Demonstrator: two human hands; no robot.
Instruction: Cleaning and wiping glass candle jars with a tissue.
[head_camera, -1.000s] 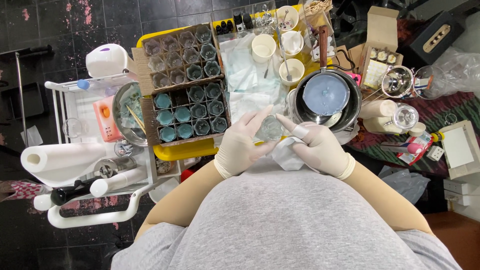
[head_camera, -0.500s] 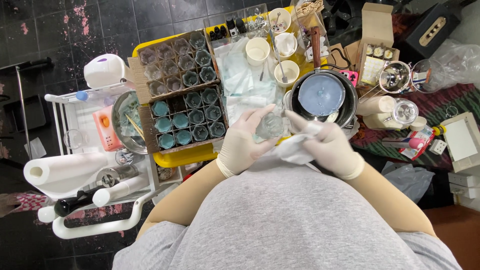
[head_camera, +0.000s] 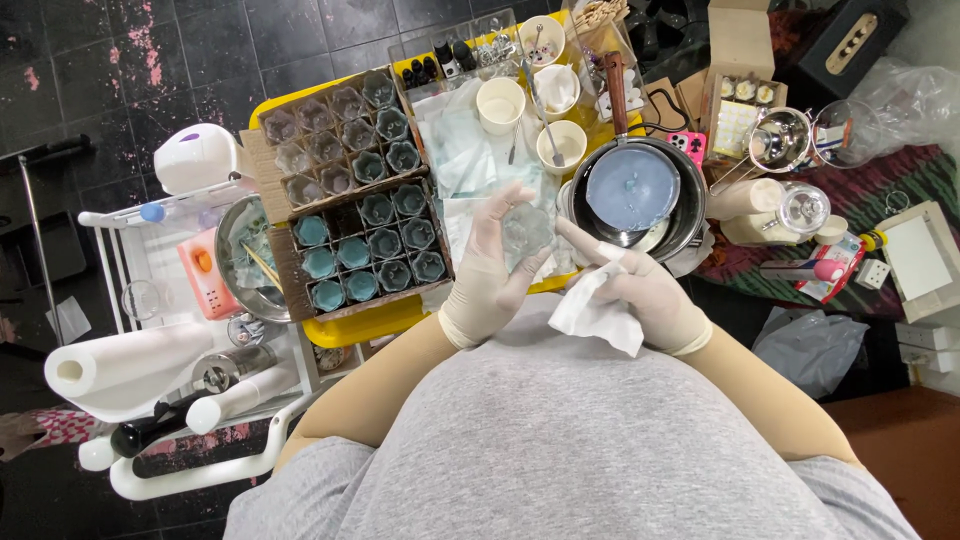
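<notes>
The left hand (head_camera: 492, 268), gloved, is curled around a small clear glass cup (head_camera: 525, 232), fingers wrapped on its side, holding it up above the near edge of the yellow bench (head_camera: 370, 325). The right hand (head_camera: 640, 285), also gloved, pinches a crumpled white tissue (head_camera: 598, 312) between thumb and palm, while its forefinger stretches toward the cup and touches its rim (whether the tissue itself meets the glass cannot be told). Just beyond the right hand, at the bench's right edge, stands a metal saucepan (head_camera: 632, 190) filled with pale blue wax, its brown handle pointing toward the far edge. To the left of the cup lies a cardboard tray (head_camera: 345, 170) of small glasses, the nearer rows filled teal, the farther rows clear. Three white paper cups (head_camera: 500, 103) stand near the far edge.
</notes>
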